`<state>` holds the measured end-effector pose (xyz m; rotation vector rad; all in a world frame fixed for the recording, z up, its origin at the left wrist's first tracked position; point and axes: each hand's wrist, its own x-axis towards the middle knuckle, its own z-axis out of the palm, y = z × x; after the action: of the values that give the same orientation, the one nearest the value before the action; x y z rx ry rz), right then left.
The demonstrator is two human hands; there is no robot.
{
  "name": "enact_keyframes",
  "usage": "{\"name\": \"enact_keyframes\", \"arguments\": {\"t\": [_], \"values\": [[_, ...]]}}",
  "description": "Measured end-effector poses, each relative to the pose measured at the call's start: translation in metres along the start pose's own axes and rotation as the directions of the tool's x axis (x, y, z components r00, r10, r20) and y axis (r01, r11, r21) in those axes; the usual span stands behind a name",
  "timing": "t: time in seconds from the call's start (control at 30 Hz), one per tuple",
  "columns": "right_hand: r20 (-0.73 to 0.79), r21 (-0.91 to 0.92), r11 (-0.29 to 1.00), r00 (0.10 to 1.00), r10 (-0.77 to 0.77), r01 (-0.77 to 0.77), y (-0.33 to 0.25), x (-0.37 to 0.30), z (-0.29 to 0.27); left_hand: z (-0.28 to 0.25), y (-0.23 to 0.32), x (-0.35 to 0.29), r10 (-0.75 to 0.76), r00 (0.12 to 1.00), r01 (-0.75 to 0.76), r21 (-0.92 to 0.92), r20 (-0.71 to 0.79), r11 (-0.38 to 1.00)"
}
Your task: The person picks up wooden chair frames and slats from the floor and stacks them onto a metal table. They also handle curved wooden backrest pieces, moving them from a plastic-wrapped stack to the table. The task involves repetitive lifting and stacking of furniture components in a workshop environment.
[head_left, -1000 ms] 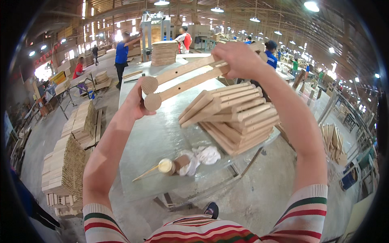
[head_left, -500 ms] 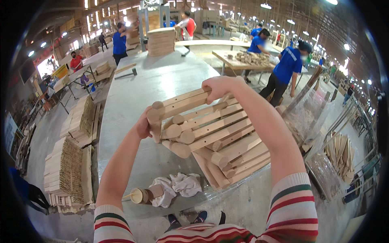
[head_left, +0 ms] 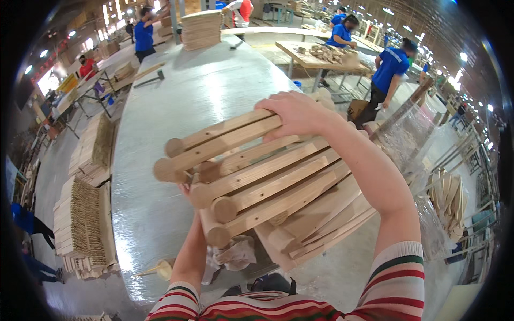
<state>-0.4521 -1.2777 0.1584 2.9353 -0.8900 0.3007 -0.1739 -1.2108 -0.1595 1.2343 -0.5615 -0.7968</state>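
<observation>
A group of pale wooden bars (head_left: 235, 139) with rounded, disc-like ends and small drilled holes is lifted and tilted over the table, the round ends pointing left. My right hand (head_left: 297, 115) is closed over the far bars from above, thumb side toward me. Under the round ends, my left hand (head_left: 185, 190) grips from below; most of its fingers are hidden behind the wood. More bars (head_left: 278, 190) of the same kind lie close beneath and nearer me. Whether all of these are joined or loose, I cannot tell. Flatter wooden pieces (head_left: 326, 227) lie under them at the table's near edge.
The long grey table (head_left: 144, 139) bears a crumpled white cloth (head_left: 238, 254) and a cup with a stick (head_left: 163, 269) near me. A stack of wooden sheets (head_left: 201, 31) stands at its far end. Strip piles (head_left: 80, 219) flank it left; co-workers (head_left: 391, 69) stand beyond, right.
The upper bars have swung left and toward me, uncovering more of their length. My left hand has slipped from their left end to underneath. The right hand keeps its hold.
</observation>
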Motion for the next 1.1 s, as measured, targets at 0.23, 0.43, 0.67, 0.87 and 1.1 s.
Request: {"name": "enact_keyframes", "arguments": {"t": [0.23,0.43,0.67,0.87,1.1], "values": [[-0.046,-0.112,0.99,0.995,-0.092,0.086,0.026,-0.011,0.005,0.041,-0.031,0.011,0.049,0.998,-0.049,0.007,-0.047,0.999],[-0.152,-0.143,0.98,0.975,-0.159,0.138,0.068,-0.032,0.01,0.053,-0.048,0.018,0.052,0.996,-0.05,0.03,-0.071,0.998],[-0.123,-0.136,0.983,0.982,-0.141,0.124,0.084,-0.042,0.005,0.055,-0.051,0.015,0.102,0.99,-0.098,0.052,-0.097,0.994],[-0.144,-0.068,0.995,0.987,-0.077,0.068,0.08,-0.05,0.004,0.044,-0.04,0.009,0.133,0.986,-0.122,0.11,-0.103,0.986],[-0.242,-0.155,0.988,0.969,-0.047,0.01,0.068,-0.062,-0.007,0.062,-0.024,0.022,0.109,0.987,-0.122,0.111,0.12,0.986]]}}
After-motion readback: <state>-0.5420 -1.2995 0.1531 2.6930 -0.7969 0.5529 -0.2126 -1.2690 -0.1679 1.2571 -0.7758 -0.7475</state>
